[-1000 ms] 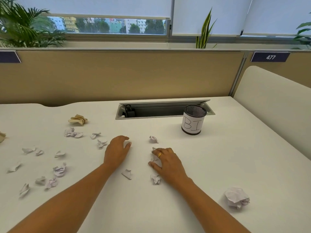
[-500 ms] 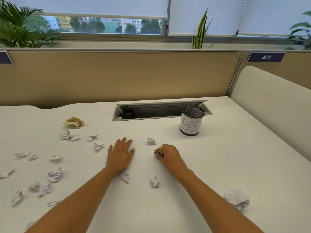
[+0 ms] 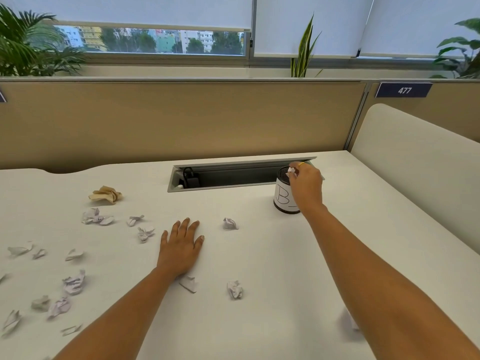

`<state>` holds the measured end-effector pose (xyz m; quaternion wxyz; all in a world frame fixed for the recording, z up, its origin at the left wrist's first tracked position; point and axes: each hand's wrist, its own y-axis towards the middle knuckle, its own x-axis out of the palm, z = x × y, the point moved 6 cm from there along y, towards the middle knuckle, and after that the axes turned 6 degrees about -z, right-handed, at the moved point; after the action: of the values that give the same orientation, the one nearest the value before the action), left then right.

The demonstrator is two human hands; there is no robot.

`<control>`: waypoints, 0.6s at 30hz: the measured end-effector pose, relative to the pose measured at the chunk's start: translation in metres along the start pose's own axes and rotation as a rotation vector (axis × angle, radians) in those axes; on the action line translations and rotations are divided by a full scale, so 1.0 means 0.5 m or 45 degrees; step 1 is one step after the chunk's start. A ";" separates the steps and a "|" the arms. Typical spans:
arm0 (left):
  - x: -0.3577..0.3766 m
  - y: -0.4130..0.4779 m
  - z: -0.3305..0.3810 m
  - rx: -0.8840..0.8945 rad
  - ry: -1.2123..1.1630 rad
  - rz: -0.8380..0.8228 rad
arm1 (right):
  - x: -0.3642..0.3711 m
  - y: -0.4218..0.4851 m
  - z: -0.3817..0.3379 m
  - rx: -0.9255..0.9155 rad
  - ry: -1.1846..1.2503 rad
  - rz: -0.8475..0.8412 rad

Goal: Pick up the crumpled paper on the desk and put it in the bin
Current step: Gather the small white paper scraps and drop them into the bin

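White paper, a small crumpled scrap (image 3: pixel 291 173), is now pinched in the fingertips of the right hand (image 3: pixel 306 187), which has travelled from the middle of the worktop (image 3: pixel 285 255) up to the mesh bin (image 3: pixel 284 197) near the cable tray (image 3: pixel 233 175). Half a second ago that hand was closing on a scrap low on the surface beside the left hand; now its grip is closed around the scrap right at the bin's rim, partly hiding the label. The scrap appears to sit over the open mouth, not yet released, so the drop looks like the step in hand.

The left hand (image 3: pixel 181 246) lies flat and spread on the worktop, holding nothing, much where it was before.

Plenty of work remains, by my judgement: one white scrap (image 3: pixel 230 223) lies just ahead of the left hand, two more (image 3: pixel 189 284) (image 3: pixel 235 289) sit near the left wrist, a tan wad (image 3: pixel 106 195) rests farther back, and a scatter of small pieces (image 3: pixel 74 281) covers the left part of the surface. Another pale wad (image 3: pixel 349 322) peeks out beside the right forearm, blurred.
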<state>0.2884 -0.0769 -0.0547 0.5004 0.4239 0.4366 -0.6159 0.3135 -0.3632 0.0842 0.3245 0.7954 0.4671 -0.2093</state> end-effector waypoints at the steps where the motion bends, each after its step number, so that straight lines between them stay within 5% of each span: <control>1: 0.000 0.000 0.000 -0.001 -0.001 -0.004 | 0.000 0.002 0.004 0.008 -0.016 -0.002; 11: -0.001 0.004 0.000 -0.022 -0.044 -0.094 | 0.019 -0.024 -0.018 -0.164 0.033 0.022; 18: -0.004 0.003 0.001 -0.021 -0.053 -0.102 | 0.165 -0.117 -0.053 -0.286 0.044 -0.507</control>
<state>0.2898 -0.0771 -0.0530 0.4877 0.3890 0.4479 -0.6405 0.3021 -0.2736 0.0316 0.3554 0.6499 0.6407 -0.2023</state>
